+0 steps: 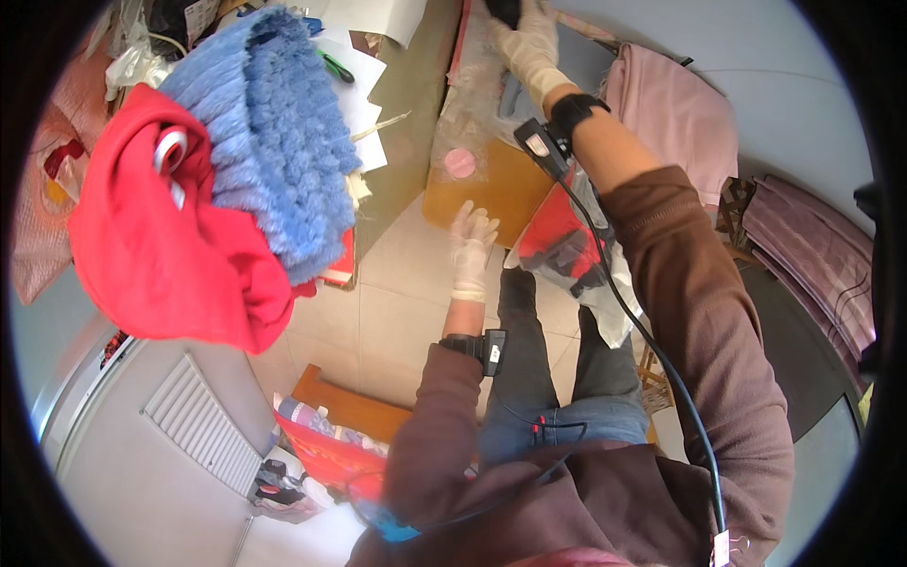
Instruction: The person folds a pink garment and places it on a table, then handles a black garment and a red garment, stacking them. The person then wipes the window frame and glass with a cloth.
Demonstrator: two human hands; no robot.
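My right hand (pixel 530 51), in a pale thin glove, reaches to the top of the view and grips a black item (pixel 503 10) that the picture's edge cuts off. Below and to the left, my left hand (pixel 473 244), gloved too, hangs with fingers apart and holds nothing, over the near edge of a brown wooden board (pixel 496 191). Clear plastic and a pink round piece (pixel 460 163) lie on that board. A plastic bag (pixel 567 241) with red and dark contents is beside my right forearm.
At left, a red garment (pixel 177 262) and a fluffy blue textile (pixel 283 142) are heaped beside papers (pixel 368 120) and a green-handled tool (pixel 336 66). Pink folded cloth (pixel 666 113) lies at right. A cable runs along my right arm. Behind me is a wooden bench (pixel 354 400).
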